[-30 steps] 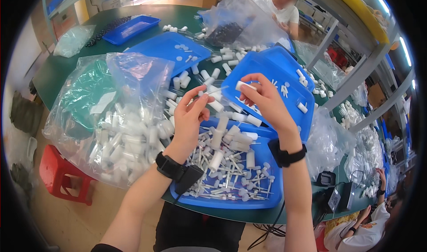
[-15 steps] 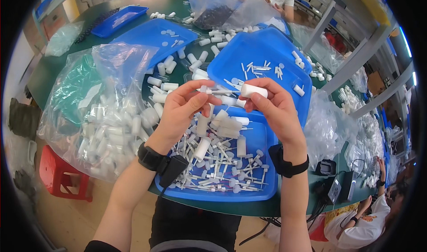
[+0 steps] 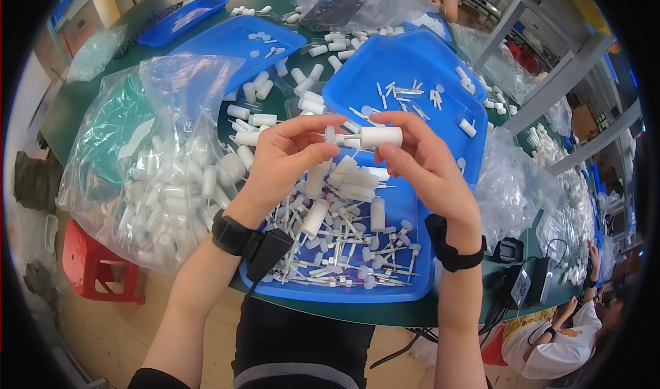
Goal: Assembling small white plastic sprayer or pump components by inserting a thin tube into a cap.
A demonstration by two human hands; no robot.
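In the head view, the person's left hand (image 3: 285, 157) was nearly closed, thumb and forefinger pinching a stemmed piece (image 3: 331, 135) by its translucent disc, perhaps so that the thin stem could point rightward, free of the fingertips. The right hand (image 3: 432, 161) was curled, its thumb and fingers closed on the right end of a white cylinder (image 3: 380, 137), which left the end facing the stem uncovered; whether the stem only met that end or went inside, I couldn't tell. Both pieces lay in one line above the far side of the near blue tray (image 3: 344, 295), which sat at the worktop's (image 3: 75, 110) near edge, likely for easy reach. Loose stemmed pieces (image 3: 342, 273) littered it, with a few loose cylinders (image 3: 315, 218) toward its far side. Beyond its far right corner a second blue tray (image 3: 364, 62) held small white pins (image 3: 410, 92), probably set apart because they differed in kind. A clear bag (image 3: 189, 80) of more cylinders slumped by the worktop's left edge, perhaps kept to that side to leave the space between the hands open.
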